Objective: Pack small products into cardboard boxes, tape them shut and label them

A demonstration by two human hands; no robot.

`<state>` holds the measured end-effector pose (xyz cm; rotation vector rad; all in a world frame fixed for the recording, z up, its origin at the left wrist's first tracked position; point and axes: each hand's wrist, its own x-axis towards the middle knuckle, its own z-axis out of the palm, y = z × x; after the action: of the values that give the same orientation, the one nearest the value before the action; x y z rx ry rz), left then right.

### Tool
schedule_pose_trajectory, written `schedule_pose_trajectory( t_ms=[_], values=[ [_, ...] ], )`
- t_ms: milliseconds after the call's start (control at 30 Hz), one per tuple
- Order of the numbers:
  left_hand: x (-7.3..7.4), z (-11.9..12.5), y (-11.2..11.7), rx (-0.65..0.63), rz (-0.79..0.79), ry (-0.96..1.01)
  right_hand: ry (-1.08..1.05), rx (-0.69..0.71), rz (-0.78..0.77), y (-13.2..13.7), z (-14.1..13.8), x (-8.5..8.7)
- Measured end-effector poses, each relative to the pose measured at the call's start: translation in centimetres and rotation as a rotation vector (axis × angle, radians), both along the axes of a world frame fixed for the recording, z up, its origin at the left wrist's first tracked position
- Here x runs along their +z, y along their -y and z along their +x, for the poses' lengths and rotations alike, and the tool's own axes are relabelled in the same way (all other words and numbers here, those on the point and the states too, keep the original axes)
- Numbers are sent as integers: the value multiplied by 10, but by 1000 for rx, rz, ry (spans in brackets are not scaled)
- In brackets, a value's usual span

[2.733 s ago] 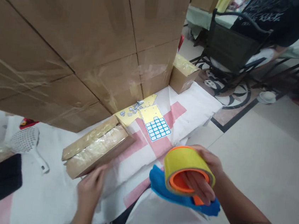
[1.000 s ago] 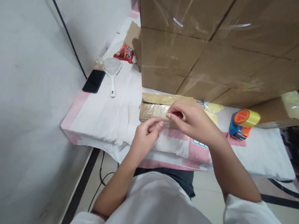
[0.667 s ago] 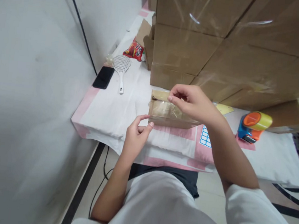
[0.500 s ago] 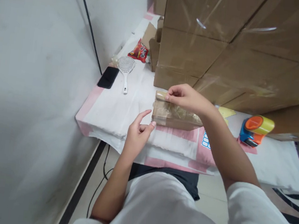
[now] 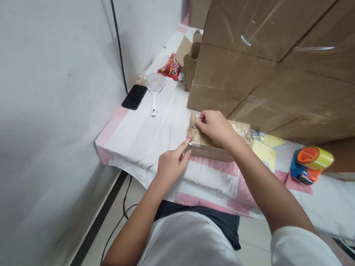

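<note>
A small flat cardboard package (image 5: pixel 239 129), wrapped in clear tape, lies on the white and pink bed cover (image 5: pixel 152 134). My right hand (image 5: pixel 213 125) rests on the package's left end, fingers curled and pinching at its top edge. My left hand (image 5: pixel 171 164) sits at the package's near left corner, its index finger stretched out and touching the box, the other fingers curled. Right of the package stands a blue and orange tape dispenser (image 5: pixel 309 164) with a yellow roll.
Large taped cardboard boxes (image 5: pixel 283 63) are stacked just behind the package. A yellow sticker sheet (image 5: pixel 266 153) lies beside it. A black phone (image 5: pixel 134 96), a white perforated scoop (image 5: pixel 155 86) and a red snack packet (image 5: pixel 170 69) lie by the wall at left.
The tape dispenser was set down at right. Both hands came to the package; it was tipped up on edge and now lies flat, my right hand on its left end.
</note>
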<state>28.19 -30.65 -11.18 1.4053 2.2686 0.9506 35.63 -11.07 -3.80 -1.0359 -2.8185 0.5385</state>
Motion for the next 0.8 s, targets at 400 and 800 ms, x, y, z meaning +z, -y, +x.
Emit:
schedule_pose_trajectory(
  t_ms=[400, 800],
  values=[
    [-26, 12, 18, -92, 435, -276, -93, -49, 18, 0, 0, -7],
    [-69, -8, -28, -28, 534, 123, -714, -887, 63, 4, 242, -65]
  ],
)
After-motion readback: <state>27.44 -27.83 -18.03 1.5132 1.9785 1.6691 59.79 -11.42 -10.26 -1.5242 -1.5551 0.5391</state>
